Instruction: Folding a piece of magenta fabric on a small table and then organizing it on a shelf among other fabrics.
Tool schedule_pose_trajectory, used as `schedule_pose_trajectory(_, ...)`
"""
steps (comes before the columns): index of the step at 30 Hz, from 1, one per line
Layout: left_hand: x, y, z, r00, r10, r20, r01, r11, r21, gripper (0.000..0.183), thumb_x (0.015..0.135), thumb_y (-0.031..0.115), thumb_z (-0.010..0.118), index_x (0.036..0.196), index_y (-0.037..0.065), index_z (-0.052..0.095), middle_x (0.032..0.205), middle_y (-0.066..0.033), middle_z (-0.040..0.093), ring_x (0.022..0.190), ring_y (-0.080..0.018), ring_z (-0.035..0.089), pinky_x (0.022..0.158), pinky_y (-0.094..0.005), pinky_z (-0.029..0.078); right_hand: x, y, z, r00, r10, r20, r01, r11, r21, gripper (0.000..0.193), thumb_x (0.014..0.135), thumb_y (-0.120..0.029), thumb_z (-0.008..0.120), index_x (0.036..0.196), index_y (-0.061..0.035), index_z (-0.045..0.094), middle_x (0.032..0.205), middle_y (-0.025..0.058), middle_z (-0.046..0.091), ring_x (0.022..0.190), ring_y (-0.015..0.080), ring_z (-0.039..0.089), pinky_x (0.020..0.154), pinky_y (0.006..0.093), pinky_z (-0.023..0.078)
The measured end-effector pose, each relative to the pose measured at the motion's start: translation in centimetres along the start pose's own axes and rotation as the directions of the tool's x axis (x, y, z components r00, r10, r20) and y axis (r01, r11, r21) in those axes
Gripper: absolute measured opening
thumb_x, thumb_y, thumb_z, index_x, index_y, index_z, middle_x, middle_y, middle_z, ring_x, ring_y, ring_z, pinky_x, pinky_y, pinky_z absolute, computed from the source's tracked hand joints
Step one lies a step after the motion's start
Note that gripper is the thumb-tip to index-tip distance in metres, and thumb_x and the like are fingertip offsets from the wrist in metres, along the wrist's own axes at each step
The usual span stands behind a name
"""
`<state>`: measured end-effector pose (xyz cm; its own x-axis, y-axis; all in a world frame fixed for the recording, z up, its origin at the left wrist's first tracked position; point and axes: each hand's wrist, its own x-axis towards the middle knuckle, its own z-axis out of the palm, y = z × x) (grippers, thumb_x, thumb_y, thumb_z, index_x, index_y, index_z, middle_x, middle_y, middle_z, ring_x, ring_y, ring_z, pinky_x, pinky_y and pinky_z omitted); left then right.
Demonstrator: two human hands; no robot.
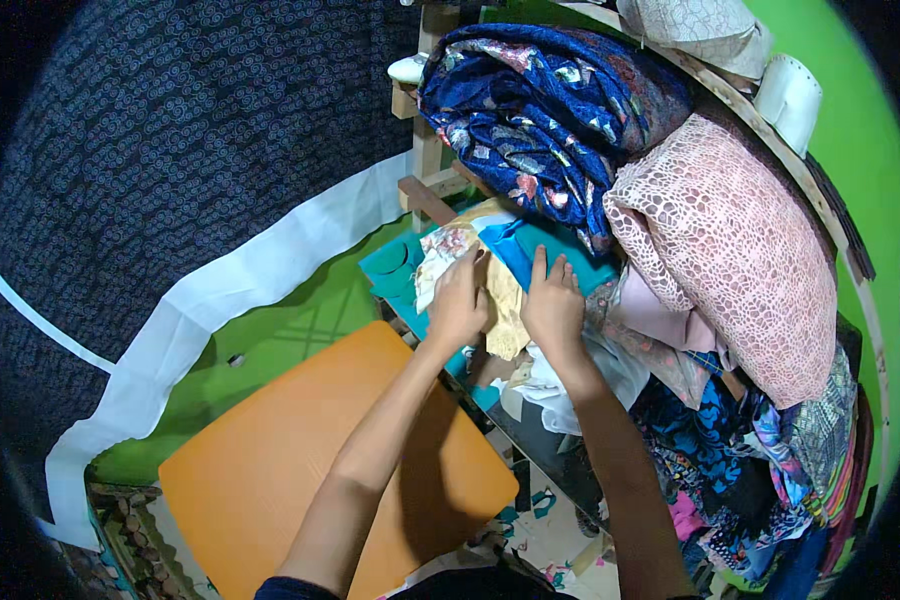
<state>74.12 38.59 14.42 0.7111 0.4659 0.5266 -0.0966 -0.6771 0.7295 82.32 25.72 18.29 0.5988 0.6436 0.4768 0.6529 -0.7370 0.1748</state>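
Observation:
Both my hands are on a small heap of cloth pieces on a dark-edged table. My left hand (pixel 458 305) has its fingers drawn together on a cream cloth piece (pixel 508 325), beside a pale floral scrap (pixel 438 262). My right hand (pixel 553 305) lies with fingers stretched out and slightly apart, at the edge of a bright blue cloth (pixel 510 252). Teal cloth (pixel 585 262) spreads beyond it, and more teal cloth (pixel 395 268) sticks out at the left. White sheer fabric (pixel 615 365) lies right of my right wrist.
An orange seat or board (pixel 300 460) stands at the near left. Behind the heap sits a blue shiny fabric bundle (pixel 550 110), with a pink lace bundle (pixel 740 250) to its right. Patterned clothes (pixel 715 450) pile up at the right. A dark curtain (pixel 210 150) hangs left.

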Motion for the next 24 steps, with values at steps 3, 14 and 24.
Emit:
schedule_pose_trajectory(3, 0.2, -0.3, 0.0, 0.999, 0.035, -0.004, -0.035, 0.997, 0.067, 0.057, 0.075, 0.006, 0.051, 0.130, 0.000, 0.038, 0.120, -0.0233, 0.051, 0.112, -0.0387, 0.048, 0.097, -0.0450, 0.037, 0.4, -0.1, -1.6, 0.998, 0.033, 0.047, -0.039, 0.990, 0.139, 0.066, 0.074, -0.017, 0.065, 0.132, -0.0023, 0.038, 0.121, 0.0318, 0.049, 0.107, 0.0408, 0.055, 0.090, 0.0420, 0.046)
schedule_pose_trajectory(14, 0.3, 0.0, 1.4, 0.970, 0.245, 0.014, -0.227, 0.876, 0.425, 0.055, 0.076, 0.018, 0.062, 0.128, 0.008, 0.045, 0.130, -0.0168, 0.044, 0.122, -0.0343, 0.039, 0.103, -0.0477, 0.029, 1.6, 0.6, -3.0, 0.988, 0.155, 0.018, -0.155, 0.967, 0.202, 0.048, 0.076, -0.013, 0.061, 0.122, -0.0037, 0.048, 0.115, 0.0273, 0.055, 0.099, 0.0358, 0.061, 0.073, 0.0377, 0.054)
schedule_pose_trajectory(24, 2.7, 0.0, 0.5, 0.902, 0.420, 0.100, -0.406, 0.747, 0.526, 0.016, 0.072, 0.023, 0.065, 0.083, 0.012, 0.064, 0.099, -0.0064, 0.055, 0.116, -0.0267, 0.044, 0.102, -0.0514, 0.026, -0.3, 0.1, -2.4, 1.000, -0.025, -0.005, 0.025, 0.996, 0.085, 0.060, 0.077, -0.023, 0.063, 0.130, -0.0030, 0.044, 0.116, 0.0312, 0.053, 0.104, 0.0386, 0.057, 0.095, 0.0423, 0.041)
